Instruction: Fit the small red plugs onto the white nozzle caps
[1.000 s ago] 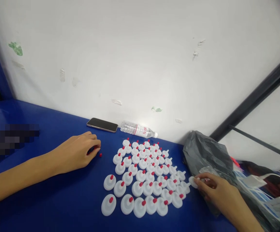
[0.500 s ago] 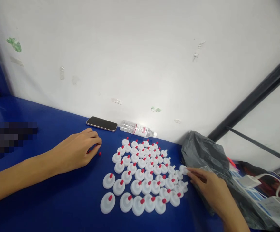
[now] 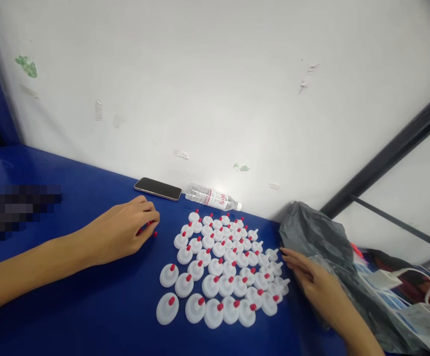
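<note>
Several white plastic caps [image 3: 222, 267] stand in rows on the blue table [image 3: 88, 306]; most carry a small red tip, and a few at the right edge have none. My left hand [image 3: 121, 232] rests on the table left of the rows, fingers curled over small red tips [image 3: 154, 233]. My right hand [image 3: 311, 279] lies flat by the right edge of the rows, fingers spread and holding nothing, close to a bare white cap [image 3: 273, 254].
A grey plastic bag [image 3: 318, 237] lies right of the caps, under my right wrist. A phone [image 3: 158, 189] and a lying water bottle [image 3: 213, 198] sit by the white wall. Boxes and a white cable [image 3: 415, 291] are at the far right.
My right hand carried a white cap from the bag to the right edge of the rows, set it down and let go. My left hand barely moved.
</note>
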The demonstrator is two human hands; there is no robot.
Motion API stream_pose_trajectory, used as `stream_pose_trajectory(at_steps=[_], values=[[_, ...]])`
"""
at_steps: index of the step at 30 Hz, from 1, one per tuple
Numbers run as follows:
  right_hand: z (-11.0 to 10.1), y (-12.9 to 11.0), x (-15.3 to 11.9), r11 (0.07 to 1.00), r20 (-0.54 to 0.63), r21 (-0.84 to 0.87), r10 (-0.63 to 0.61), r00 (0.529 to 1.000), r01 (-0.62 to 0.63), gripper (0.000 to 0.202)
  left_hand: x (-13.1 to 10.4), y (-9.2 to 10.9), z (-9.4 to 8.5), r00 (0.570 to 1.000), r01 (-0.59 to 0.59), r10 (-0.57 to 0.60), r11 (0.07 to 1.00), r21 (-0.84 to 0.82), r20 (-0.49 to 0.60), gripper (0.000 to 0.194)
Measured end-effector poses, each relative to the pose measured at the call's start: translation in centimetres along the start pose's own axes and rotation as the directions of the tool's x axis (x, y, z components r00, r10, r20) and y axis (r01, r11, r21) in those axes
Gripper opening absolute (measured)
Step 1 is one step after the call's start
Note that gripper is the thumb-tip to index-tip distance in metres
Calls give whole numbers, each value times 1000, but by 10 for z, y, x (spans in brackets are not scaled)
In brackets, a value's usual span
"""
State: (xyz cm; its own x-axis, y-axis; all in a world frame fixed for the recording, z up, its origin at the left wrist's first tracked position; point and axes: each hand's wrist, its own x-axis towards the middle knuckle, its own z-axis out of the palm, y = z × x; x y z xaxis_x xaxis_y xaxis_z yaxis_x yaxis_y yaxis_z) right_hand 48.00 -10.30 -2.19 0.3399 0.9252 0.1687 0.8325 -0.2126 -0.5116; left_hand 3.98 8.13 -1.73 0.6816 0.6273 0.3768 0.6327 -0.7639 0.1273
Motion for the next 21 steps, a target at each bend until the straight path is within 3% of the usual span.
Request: stream_pose_trajectory(at_steps=[3,6,14,17,21], values=[[1,4,0,1000,12,11,10,1000,-10,59,0,3,-2,1000,-10,10,1000,-11,16,30],[0,5,-1,1000,-23,1,10,1000,-10,57,0,10,-7,998,-48,45,997,-58,-40,27],[-8,-26,-2,995,-173,-84,-76,982,62,43,-22,50,-14,925,-366,335,911,-191,-178,13],[-12,-46,-6,989,-250,-112,-125,960,100,42,-31,64,-7,906,-423,400,875,-238,-138,7],[-15,-76,-13,983,-372,-130,-168,913,128,39,-34,78,0,875,-470,484,849,-241,2,5]])
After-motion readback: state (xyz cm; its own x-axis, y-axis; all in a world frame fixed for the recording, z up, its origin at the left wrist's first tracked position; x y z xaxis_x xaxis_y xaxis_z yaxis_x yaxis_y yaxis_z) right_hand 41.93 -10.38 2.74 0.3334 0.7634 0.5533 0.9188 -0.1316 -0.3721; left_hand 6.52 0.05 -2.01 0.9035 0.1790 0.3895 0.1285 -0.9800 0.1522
